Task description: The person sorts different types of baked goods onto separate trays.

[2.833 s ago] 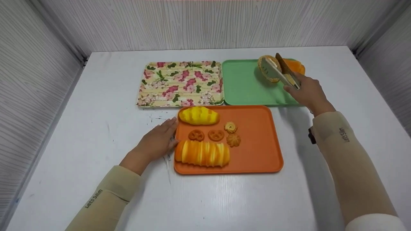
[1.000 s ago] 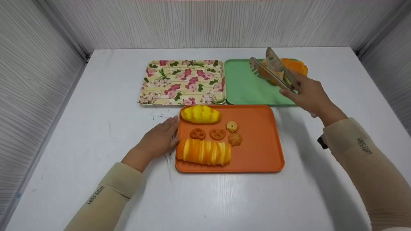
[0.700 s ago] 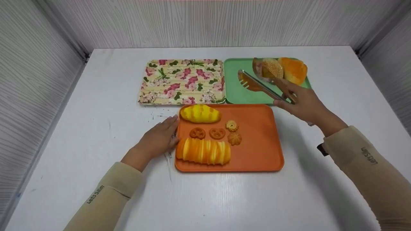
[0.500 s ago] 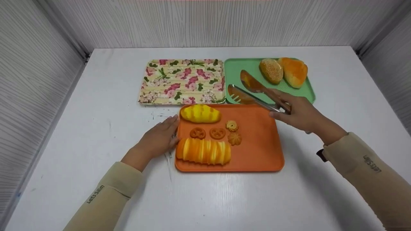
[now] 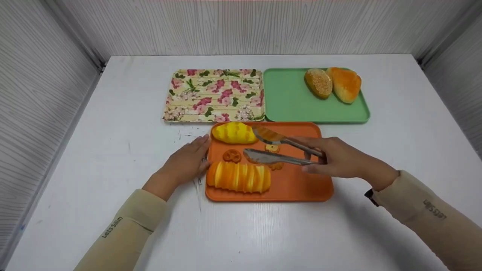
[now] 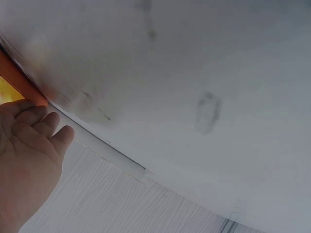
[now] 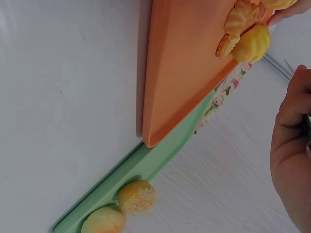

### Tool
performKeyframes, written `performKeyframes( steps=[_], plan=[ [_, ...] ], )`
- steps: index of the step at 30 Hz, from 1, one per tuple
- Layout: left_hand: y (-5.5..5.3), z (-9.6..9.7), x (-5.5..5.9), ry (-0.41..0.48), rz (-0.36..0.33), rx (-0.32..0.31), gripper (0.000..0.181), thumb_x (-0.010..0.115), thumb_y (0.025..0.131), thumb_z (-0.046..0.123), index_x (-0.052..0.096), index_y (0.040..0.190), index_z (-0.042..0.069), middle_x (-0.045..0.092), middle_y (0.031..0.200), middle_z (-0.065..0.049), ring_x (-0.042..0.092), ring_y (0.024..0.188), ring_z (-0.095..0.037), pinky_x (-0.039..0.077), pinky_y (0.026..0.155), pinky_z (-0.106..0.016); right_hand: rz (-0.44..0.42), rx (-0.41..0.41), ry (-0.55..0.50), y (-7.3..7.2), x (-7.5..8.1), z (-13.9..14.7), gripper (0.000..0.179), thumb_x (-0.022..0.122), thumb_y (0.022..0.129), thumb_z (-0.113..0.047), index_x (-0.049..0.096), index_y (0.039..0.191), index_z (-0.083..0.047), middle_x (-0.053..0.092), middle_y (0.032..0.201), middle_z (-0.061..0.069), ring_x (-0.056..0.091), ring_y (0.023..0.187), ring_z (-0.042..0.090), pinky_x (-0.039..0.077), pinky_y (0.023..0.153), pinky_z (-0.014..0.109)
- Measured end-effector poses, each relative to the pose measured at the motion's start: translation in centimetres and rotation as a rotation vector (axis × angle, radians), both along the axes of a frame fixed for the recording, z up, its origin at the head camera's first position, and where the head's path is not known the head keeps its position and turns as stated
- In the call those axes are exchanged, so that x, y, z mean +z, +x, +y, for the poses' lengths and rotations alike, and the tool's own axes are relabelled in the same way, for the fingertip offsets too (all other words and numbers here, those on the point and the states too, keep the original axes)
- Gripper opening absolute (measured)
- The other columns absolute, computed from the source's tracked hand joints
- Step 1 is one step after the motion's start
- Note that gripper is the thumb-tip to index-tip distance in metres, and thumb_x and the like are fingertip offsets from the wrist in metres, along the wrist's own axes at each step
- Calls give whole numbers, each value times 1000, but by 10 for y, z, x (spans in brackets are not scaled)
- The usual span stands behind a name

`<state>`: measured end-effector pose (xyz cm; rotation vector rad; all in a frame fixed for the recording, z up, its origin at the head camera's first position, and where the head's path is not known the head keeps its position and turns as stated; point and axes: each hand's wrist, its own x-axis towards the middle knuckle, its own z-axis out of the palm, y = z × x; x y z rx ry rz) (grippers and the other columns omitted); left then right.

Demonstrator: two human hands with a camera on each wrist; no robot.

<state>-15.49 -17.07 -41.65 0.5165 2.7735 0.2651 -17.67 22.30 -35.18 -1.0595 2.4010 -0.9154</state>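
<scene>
My right hand [image 5: 339,158] grips a pair of metal tongs [image 5: 265,156], spread apart above the orange tray [image 5: 301,188]. Nothing is visibly pinched between the tips. Below them, a pretzel cookie and part of a flower-shaped cookie [image 5: 278,165] are covered; another cookie [image 5: 272,147] shows between the arms. One pretzel [image 5: 231,156] lies left of the tips. A yellow bread [image 5: 234,133] is at the tray's back left, a striped loaf [image 5: 239,178] at its front left. My left hand [image 5: 184,163] rests against the tray's left edge, fingers extended.
Behind stands a green tray [image 5: 290,98] with a sesame bun [image 5: 319,83] and a golden bun [image 5: 345,86] side by side at its back right. A floral tray [image 5: 214,96] adjoins it on the left. Pale walls enclose the white table [image 5: 241,233] at the back and sides.
The sesame bun, earlier held in the tongs, was let go on the green tray beside the golden bun. My right hand carried the tongs forward-left over the orange tray. The left hand stayed put.
</scene>
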Motion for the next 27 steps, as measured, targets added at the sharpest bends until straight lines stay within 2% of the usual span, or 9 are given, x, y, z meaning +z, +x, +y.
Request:
performKeyframes(
  steps=[2,4,11,15,21,27],
  plan=[
    [0,0,0,6,4,1,69,41,101,43,15,153,6,13,158,-9,12,144,-25,14,114,-44,-18,31,29,4,0,-3,68,67,88,-42,36,148,-32,59,90,-7,43,46,9,42,44,25],
    [1,-1,0,11,7,2,69,41,101,43,15,153,6,14,158,-9,12,144,-25,14,114,-43,-26,57,50,7,-1,-7,69,67,87,-45,36,148,-31,59,89,-8,46,48,9,44,46,26],
    [1,-1,0,20,9,1,68,40,101,43,15,153,5,13,158,-9,12,144,-25,14,114,-43,-19,142,94,14,-4,-15,69,70,87,-34,38,148,-26,58,88,-9,46,52,9,44,47,26],
    [1,0,0,12,17,-3,68,41,101,42,15,153,5,13,158,-9,12,144,-25,14,114,-43,0,156,126,16,-5,-17,69,70,87,-37,38,147,-25,57,88,-8,46,51,8,45,49,26],
    [1,1,2,7,28,-11,68,43,101,38,15,152,3,15,157,-11,14,143,-27,16,114,-44,66,172,169,19,-3,-20,72,72,86,-36,38,148,-22,58,89,1,46,54,7,45,53,27],
    [1,0,1,2,20,-10,68,42,101,40,15,152,4,13,158,-10,12,144,-25,14,114,-43,159,188,248,22,-3,-24,76,74,84,-35,37,148,-21,58,89,1,44,59,9,41,56,28]
  ],
)
